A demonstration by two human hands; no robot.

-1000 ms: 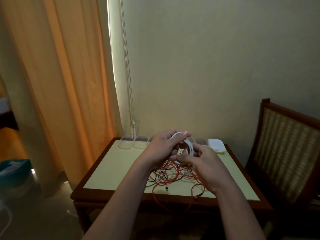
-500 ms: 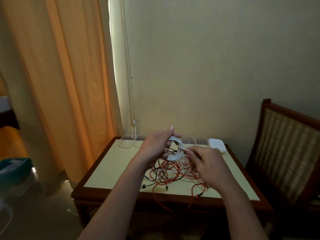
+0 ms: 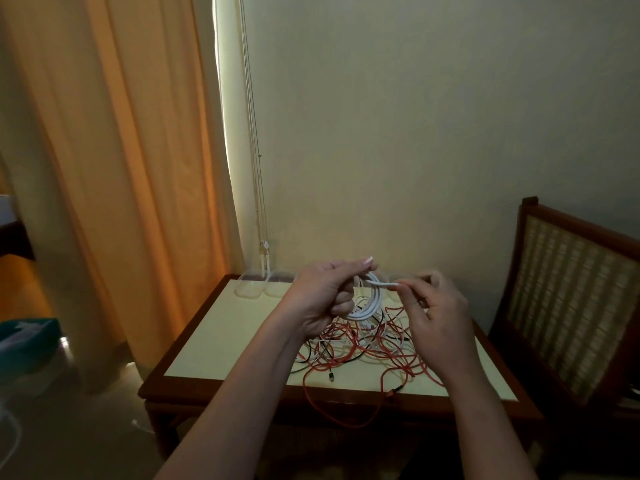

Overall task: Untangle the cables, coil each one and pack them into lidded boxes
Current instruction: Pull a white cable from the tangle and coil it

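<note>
My left hand (image 3: 323, 296) is closed around a coiled white cable (image 3: 369, 308), held above the table. My right hand (image 3: 433, 313) pinches the free end of that same white cable (image 3: 388, 284) just to the right of the coil. Beneath both hands lies a tangle of orange, white and black cables (image 3: 363, 344) on the pale yellow table top (image 3: 221, 337). One orange cable (image 3: 332, 412) loops down over the front edge. Clear plastic boxes (image 3: 263, 287) stand along the back left edge of the table; my hands hide whatever stands behind them.
An orange curtain (image 3: 114, 168) hangs at the left, with blind cords (image 3: 256, 168) beside it. A wooden chair with a woven back (image 3: 568, 306) stands close to the table's right side. A teal bin (image 3: 27, 341) sits on the floor at the left.
The right hand has drawn away from the coil to the right, pulling the white cable's end out. The left hand has kept its hold on the coil and risen slightly.
</note>
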